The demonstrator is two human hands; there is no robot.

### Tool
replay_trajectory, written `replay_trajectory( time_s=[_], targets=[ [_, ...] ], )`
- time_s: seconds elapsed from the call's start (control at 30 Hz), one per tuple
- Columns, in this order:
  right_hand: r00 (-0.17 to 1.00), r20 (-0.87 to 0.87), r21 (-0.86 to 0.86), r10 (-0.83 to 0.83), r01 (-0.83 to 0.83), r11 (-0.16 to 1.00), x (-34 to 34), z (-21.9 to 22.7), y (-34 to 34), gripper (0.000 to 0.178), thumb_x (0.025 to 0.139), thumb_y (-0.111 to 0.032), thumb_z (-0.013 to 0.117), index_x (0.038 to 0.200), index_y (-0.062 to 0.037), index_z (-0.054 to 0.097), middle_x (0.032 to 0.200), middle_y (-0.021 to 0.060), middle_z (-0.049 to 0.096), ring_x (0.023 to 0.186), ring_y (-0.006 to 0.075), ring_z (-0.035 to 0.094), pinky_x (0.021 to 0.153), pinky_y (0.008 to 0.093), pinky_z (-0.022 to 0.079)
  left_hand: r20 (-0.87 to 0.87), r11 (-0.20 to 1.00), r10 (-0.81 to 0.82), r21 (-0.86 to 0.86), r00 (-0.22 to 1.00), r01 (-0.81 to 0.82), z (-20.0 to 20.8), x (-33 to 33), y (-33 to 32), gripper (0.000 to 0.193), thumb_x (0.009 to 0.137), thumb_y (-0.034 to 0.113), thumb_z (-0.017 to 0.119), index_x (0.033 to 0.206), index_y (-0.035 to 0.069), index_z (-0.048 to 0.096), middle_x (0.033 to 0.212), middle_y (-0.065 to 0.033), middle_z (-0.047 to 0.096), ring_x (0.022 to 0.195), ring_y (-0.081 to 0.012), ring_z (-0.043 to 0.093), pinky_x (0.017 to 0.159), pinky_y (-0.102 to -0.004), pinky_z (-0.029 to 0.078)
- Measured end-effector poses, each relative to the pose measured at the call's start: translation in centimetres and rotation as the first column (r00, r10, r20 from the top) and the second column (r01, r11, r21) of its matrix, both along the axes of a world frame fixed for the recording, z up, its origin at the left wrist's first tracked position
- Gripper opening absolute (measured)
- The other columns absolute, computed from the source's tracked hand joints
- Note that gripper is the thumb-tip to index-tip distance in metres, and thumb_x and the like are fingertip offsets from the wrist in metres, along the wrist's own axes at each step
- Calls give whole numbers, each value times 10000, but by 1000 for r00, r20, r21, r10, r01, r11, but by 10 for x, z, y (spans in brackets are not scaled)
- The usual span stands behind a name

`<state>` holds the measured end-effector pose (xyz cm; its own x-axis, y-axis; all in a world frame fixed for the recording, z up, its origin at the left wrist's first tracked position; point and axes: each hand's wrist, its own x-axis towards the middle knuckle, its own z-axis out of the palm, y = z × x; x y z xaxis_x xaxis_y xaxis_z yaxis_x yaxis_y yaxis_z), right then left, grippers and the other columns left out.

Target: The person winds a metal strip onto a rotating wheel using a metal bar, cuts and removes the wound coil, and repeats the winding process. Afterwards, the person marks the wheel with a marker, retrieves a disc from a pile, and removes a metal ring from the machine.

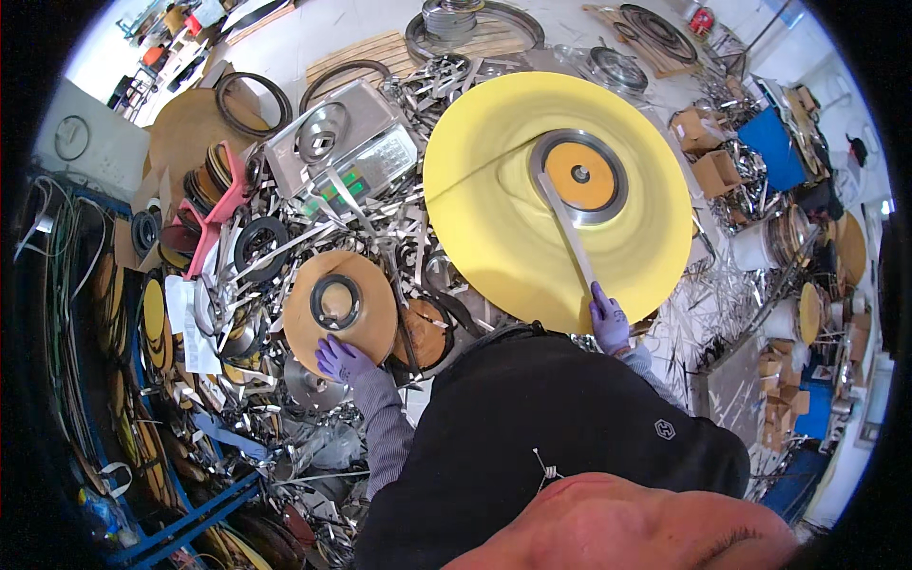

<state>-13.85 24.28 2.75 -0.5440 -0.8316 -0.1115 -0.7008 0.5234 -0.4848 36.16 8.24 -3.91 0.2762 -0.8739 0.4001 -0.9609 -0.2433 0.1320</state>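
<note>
A large yellow disc point(484, 214) fills the middle right, its surface streaked. At its centre a coil of metal strip point(541, 195) surrounds an orange hub point(576, 173). From the coil a flat metal strip point(568, 233) runs toward me across the disc. My right hand point(610, 321), in a purple glove, is closed on the strip's near end at the disc's edge. To the left lies a smaller brown disc point(309, 328) with a dark-ringed coil point(335, 301) on it. My left hand point(344, 360), also gloved, rests on its near edge with fingers spread.
Loose metal strip scraps point(408, 223) pile up around both discs. Behind the brown disc stands a metal scale point(337, 142) with a green display. A pink rack point(218, 209) holds discs at left. Cardboard boxes point(714, 174) and a blue panel point(771, 150) are at far right.
</note>
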Motion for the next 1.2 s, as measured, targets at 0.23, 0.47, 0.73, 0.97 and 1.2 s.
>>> replay_trajectory(
  time_s=[0.23, 0.47, 0.73, 0.97, 1.2],
  targets=[
    [982, 180, -171, 51, -20, 985, 6, 2, 3, 433, 893, -213, 566, 1322, -209, 507, 851, 168, 603, 756, 311, 606, 705, 395, 493, 20, 999, -42, -17, 999, 42, 2, -1, 1, 383, 889, 208, 476, 1243, 75, 538, 1339, -139, 480, 1239, -388, 395, 1029, -518, 269],
    [897, 418, -368, 143, 24, 930, -8, -22, 3, 471, 902, -180, 569, 1353, -96, 466, 817, 54, 631, 676, 168, 580, 620, 313, 472, -12, 1000, -4, 24, 1000, 5, -2, 3, -6, 398, 869, 211, 494, 1241, 76, 539, 1347, -133, 477, 1234, -393, 393, 1023, -519, 271],
    [178, 983, -26, -37, 339, 941, -7, 5, -6, 464, 942, -213, 515, 1379, -84, 425, 624, -50, 427, 455, 30, 329, 415, 184, 258, -3, 998, 45, 43, 999, -45, -3, -1, -9, 412, 861, 210, 485, 1248, 75, 532, 1355, -129, 472, 1241, -386, 391, 1038, -520, 247],
    [176, 984, -46, -10, 308, 950, 8, 2, -70, 444, 931, -241, 552, 1346, -106, 469, 704, -46, 504, 419, 36, 330, 371, 180, 257, -156, 999, 2, -50, 988, -10, -1, 9, -8, 417, 869, 200, 472, 1257, 54, 517, 1356, -133, 471, 1241, -377, 398, 1044, -506, 259],
    [998, 38, -71, 40, -37, 997, -4, 9, -44, 473, 920, -243, 544, 1375, -171, 437, 887, 128, 613, 762, 257, 606, 709, 361, 489, -127, 998, 7, -64, 992, -15, -10, 13, -8, 393, 896, 191, 436, 1254, 54, 521, 1349, -130, 480, 1248, -361, 398, 1055, -496, 258]
  ],
)
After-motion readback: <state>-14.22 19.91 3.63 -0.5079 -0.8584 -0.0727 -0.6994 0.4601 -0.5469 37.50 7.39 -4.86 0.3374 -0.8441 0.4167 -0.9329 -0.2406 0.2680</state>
